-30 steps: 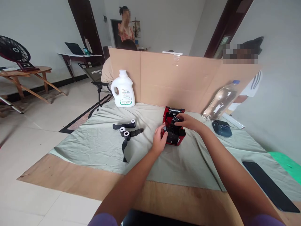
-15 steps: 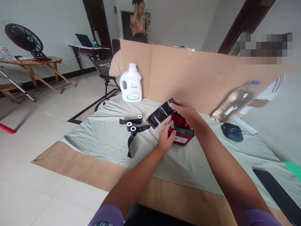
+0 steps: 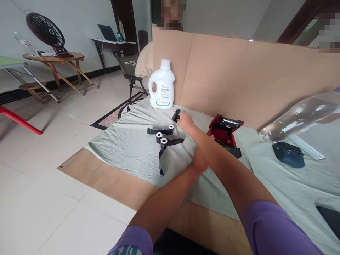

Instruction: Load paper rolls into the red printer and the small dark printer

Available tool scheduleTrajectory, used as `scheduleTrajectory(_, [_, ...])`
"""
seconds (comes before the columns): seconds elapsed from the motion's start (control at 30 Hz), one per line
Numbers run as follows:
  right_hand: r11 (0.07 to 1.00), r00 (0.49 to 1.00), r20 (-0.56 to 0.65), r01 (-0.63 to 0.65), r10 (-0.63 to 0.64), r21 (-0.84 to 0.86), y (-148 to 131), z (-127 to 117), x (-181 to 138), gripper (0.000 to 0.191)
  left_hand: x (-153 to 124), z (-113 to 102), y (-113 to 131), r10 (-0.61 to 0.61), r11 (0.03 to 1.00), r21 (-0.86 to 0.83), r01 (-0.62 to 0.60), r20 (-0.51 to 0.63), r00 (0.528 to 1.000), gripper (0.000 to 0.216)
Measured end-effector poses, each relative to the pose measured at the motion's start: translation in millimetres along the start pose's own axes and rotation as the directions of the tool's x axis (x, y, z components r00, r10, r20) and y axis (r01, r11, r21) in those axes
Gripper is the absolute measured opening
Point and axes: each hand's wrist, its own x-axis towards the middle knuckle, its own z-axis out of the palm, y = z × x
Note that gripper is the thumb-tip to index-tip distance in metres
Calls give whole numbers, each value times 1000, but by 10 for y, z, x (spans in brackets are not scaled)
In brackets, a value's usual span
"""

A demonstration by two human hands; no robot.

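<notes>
- Nearest, the left hand (image 3: 199, 161) lies low on the grey-green cloth (image 3: 127, 148), mostly hidden under the right forearm; I cannot tell whether its fingers are curled or spread, or whether they hold anything.
- Just left of it, three small black rolls (image 3: 162, 138) with white cores lie on the cloth, their loose tails trailing flat. They look light and limp in the tail, firm only at the core, so the core is the place to pinch; the glossy strip would likely slide or crease.
- To the right stands the red printer (image 3: 224, 131) with its lid up. It looks rigid and compact, best taken by its side walls.
- Further out, the right hand (image 3: 185, 121) reaches across the left arm, fingers closed around a small black piece (image 3: 176, 115) just above the cloth. It is probably another roll, though the view is too poor to be sure.
- Beyond it a white detergent bottle (image 3: 162, 86) stands upright against the cardboard screen (image 3: 239, 71).
- Far right, a clear plastic bottle (image 3: 300, 115) leans against the screen, a dark blue device (image 3: 288, 154) lying below it.
</notes>
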Motion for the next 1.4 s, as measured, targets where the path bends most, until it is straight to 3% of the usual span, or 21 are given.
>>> scheduleTrajectory(0.17, [997, 994, 109, 0, 8, -72, 9, 381, 19, 54, -7, -14, 16, 87, 995, -37, -87, -21, 996, 39])
scheduleTrajectory(0.33, [994, 996, 90, 22, -13, -108, 19, 346, -47, 53, -25, -32, 30, 97, 993, -74, -97, 6, 995, 36])
scheduleTrajectory(0.43, [988, 990, -50, 128, -132, -84, -36, 197, -156, 51, -35, -39, 58, 100, 995, -11, -100, 0, 995, 39])
scheduleTrajectory(0.6, [909, 895, -155, 414, -417, -57, -176, 27, -470, 36, -11, -20, 41, 120, 991, 65, -119, -19, 993, 38])
scheduleTrajectory(0.77, [828, 828, -42, 560, -560, 4, -276, -15, -705, 30, 17, -14, 18, 124, 987, 105, -121, -18, 992, 41])
scheduleTrajectory(0.87, [804, 799, 84, 591, -595, 67, -304, 2, -789, 25, 9, -32, 48, 148, 981, 126, -145, -16, 989, 41])
scheduleTrajectory(0.97, [790, 778, 158, 613, -608, 18, -306, 45, -872, 14, -6, -54, 96, 165, 977, 141, -161, -17, 986, 41])
scheduleTrajectory(1.2, [770, 797, 221, 601, -561, -214, -262, 97, -1043, 17, -4, -81, 159, 143, 982, 126, -141, -3, 990, 42])
scheduleTrajectory(1.4, [732, 773, 148, 632, -617, -255, -129, 172, -1124, 12, -3, -100, 177, 111, 985, 135, -112, 17, 994, 44])
